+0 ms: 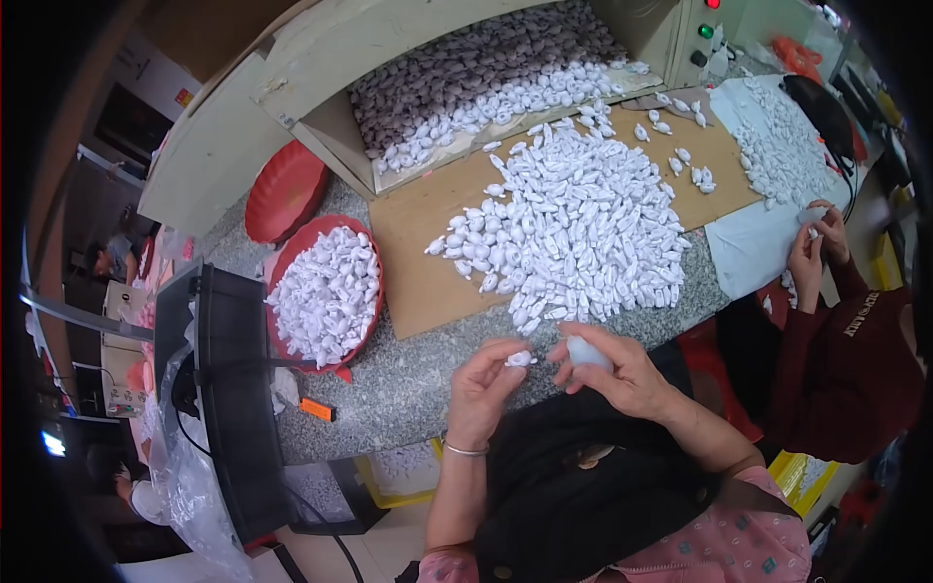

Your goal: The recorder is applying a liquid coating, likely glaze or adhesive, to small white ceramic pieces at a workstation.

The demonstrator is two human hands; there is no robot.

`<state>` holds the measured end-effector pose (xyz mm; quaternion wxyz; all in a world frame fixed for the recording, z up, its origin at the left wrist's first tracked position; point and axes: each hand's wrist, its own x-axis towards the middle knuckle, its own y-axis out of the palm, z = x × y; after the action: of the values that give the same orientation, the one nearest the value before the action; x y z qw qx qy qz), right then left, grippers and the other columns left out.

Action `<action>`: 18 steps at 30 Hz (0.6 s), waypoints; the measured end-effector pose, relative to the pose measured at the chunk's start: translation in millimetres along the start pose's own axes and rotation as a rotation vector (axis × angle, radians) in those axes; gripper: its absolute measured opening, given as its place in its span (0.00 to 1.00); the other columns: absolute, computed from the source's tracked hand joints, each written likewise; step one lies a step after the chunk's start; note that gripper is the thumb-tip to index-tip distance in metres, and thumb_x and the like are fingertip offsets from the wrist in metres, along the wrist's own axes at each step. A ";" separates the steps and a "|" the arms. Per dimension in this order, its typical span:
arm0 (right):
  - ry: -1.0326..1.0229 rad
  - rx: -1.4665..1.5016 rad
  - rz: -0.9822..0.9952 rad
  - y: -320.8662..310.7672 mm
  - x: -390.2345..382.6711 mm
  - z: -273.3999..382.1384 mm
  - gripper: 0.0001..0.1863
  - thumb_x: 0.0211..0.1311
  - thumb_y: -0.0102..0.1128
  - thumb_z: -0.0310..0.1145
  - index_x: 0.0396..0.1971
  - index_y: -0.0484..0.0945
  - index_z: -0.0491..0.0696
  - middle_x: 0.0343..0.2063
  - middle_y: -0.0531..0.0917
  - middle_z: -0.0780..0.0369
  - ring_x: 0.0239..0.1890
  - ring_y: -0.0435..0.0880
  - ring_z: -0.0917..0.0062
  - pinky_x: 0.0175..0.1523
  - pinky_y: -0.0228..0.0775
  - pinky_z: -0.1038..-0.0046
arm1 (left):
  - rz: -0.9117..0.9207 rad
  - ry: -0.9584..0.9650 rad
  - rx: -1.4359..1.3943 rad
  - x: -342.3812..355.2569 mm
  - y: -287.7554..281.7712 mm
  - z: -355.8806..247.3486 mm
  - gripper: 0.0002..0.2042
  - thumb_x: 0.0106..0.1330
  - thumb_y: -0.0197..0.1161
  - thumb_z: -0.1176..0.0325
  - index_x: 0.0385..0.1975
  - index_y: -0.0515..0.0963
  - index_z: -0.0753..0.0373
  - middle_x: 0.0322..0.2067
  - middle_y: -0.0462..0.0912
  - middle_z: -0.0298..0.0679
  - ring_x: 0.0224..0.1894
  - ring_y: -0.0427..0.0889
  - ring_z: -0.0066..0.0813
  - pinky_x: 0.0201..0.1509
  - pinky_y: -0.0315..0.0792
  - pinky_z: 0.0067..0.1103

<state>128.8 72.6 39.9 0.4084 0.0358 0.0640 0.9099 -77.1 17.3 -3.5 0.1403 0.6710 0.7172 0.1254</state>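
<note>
Between the thumb and fingers of my left hand [478, 387] is a small white moulded piece [521, 359], knobbly in shape. My right hand [632, 374] is curled around a smooth, pale bluish, rounded object [588, 353]; its exact kind I cannot make out. The two hands are close together but apart, just over the near edge of the grey speckled worktop [408, 398]. Right beyond them rises a large heap of similar white pieces [593, 223], spread on a brown board [413, 262].
A red bowl [374, 321] full of white pieces stands left, with another red bowl [282, 194] behind it. An orange-and-black small box [317, 409] lies nearby. An open-fronted cabinet [340, 126] holds more pieces. At right, a co-worker's hands [814, 238] hold something small beside a white cloth [739, 253].
</note>
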 end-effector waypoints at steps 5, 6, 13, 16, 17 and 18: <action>0.030 -0.193 0.043 6.3 -4.3 -3.1 0.21 0.65 0.50 0.26 0.57 0.65 0.41 0.44 0.77 0.57 0.38 0.82 0.75 0.40 0.77 0.75 | 0.005 -0.153 -0.121 -5.9 13.4 -10.9 0.10 0.61 0.56 0.83 0.42 0.74 0.70 0.45 0.77 0.44 0.46 0.79 0.28 0.50 0.75 0.22; 0.031 -0.193 0.045 9.8 -4.7 -2.8 0.21 0.65 0.50 0.26 0.57 0.65 0.41 0.44 0.77 0.57 0.38 0.82 0.75 0.40 0.77 0.75 | 0.002 -0.120 -0.130 -6.2 12.8 -9.8 0.09 0.61 0.57 0.82 0.41 0.74 0.70 0.46 0.77 0.46 0.46 0.79 0.30 0.49 0.76 0.23; 0.002 -0.138 0.011 20.7 -7.5 -15.1 0.19 0.65 0.49 0.27 0.56 0.66 0.41 0.42 0.77 0.57 0.37 0.81 0.75 0.40 0.77 0.76 | -0.098 -0.019 -0.091 -7.0 17.6 5.4 0.17 0.59 0.56 0.87 0.49 0.74 0.69 0.52 0.71 0.42 0.48 0.76 0.25 0.51 0.73 0.19; -0.066 -0.084 -0.034 19.7 -5.8 -20.4 0.19 0.66 0.48 0.26 0.56 0.66 0.40 0.43 0.74 0.57 0.35 0.80 0.76 0.39 0.76 0.76 | -0.122 0.034 0.049 -9.0 14.0 10.4 0.20 0.58 0.56 0.88 0.51 0.73 0.69 0.52 0.68 0.38 0.47 0.76 0.22 0.51 0.73 0.17; -0.152 -0.088 -0.092 18.8 -4.9 -21.5 0.19 0.66 0.48 0.26 0.56 0.66 0.39 0.44 0.73 0.56 0.33 0.80 0.76 0.38 0.75 0.77 | -0.104 0.042 0.124 -8.1 13.4 8.5 0.20 0.58 0.56 0.89 0.51 0.73 0.69 0.50 0.68 0.37 0.47 0.76 0.22 0.51 0.73 0.17; -0.154 -0.086 -0.091 14.4 -5.0 -19.2 0.19 0.66 0.48 0.26 0.56 0.66 0.39 0.44 0.73 0.56 0.33 0.80 0.76 0.38 0.75 0.77 | -0.085 0.051 0.199 -7.6 13.5 6.5 0.20 0.58 0.56 0.89 0.51 0.72 0.69 0.49 0.68 0.36 0.46 0.75 0.21 0.51 0.73 0.17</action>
<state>119.2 57.6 22.9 0.4540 0.0850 -0.0052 0.8869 -61.8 10.6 -4.4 0.0600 0.6472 0.7572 0.0647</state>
